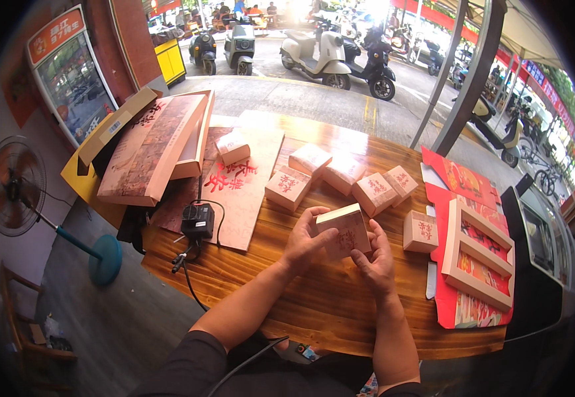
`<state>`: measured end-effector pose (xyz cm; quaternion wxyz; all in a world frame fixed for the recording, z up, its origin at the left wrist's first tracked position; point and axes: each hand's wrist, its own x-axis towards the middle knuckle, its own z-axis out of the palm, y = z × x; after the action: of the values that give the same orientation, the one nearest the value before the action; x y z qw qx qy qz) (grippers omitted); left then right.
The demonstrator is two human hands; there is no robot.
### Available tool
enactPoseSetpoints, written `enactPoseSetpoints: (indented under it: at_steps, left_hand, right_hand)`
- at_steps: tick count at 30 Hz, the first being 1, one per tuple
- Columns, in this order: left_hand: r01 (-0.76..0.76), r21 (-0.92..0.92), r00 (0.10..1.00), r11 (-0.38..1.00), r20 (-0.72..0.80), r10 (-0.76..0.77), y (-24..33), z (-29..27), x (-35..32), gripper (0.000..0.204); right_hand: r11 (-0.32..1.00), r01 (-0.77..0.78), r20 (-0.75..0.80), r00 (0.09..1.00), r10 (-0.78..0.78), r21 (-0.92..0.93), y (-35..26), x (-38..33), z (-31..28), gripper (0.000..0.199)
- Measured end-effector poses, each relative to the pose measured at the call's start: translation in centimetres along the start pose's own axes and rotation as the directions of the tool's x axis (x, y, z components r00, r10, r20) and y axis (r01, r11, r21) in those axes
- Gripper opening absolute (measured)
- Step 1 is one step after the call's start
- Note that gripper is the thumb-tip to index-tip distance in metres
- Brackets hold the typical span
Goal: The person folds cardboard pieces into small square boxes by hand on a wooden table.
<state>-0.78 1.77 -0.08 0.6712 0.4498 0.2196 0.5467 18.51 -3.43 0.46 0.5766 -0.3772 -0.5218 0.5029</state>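
Observation:
A small square cardboard gift box [341,236] with red characters on its face is held up above the wooden table [340,311]. My left hand [306,239] grips its left side, thumb on the front face. On its right side, my right hand [375,258] closes round the lower edge and corner. Just beyond my hands lie several matching small boxes, among them one box [288,187] at the left and another box [375,193] at the right. A single small box [421,231] stands to the right of my right hand.
A divided cardboard frame [478,255] lies on red printed sheets [446,198] at the right. Large box parts [155,149] lean at the left, beside a flat printed panel [254,212]. On that panel sits a black device [197,220] with cables. A floor fan [105,259] stands left.

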Motion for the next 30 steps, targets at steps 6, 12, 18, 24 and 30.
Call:
enactPoseSetpoints:
  at_steps: [6,12,18,24,30]
  left_hand:
    - [-0.009,-0.029,1.0,1.0,-0.013,0.008,0.4,0.3,-0.1,0.053]
    - [-0.061,-0.057,0.998,0.997,0.005,0.061,0.5,0.6,-0.2,0.054]
    - [-0.073,-0.08,0.997,0.994,0.03,0.076,0.7,1.0,-0.2,0.057]
    - [-0.069,-0.041,0.998,0.997,-0.014,0.069,0.3,0.5,-0.3,0.062]
    - [-0.039,-0.04,0.998,0.998,-0.044,0.038,0.2,0.2,-0.2,0.058]
  right_hand:
    - [0.989,-0.029,0.053,0.998,0.022,0.146,-0.4,0.1,0.9,0.08]
    - [0.977,-0.057,0.067,0.997,0.044,0.205,-1.0,0.1,1.4,0.077]
    - [0.985,-0.042,0.062,0.998,0.032,0.169,-0.5,0.1,0.9,0.069]
    - [0.993,-0.008,0.018,1.0,0.006,0.116,-1.0,0.2,1.4,0.065]
    - [0.995,0.015,0.009,1.0,-0.016,0.094,-0.6,0.3,1.1,0.065]
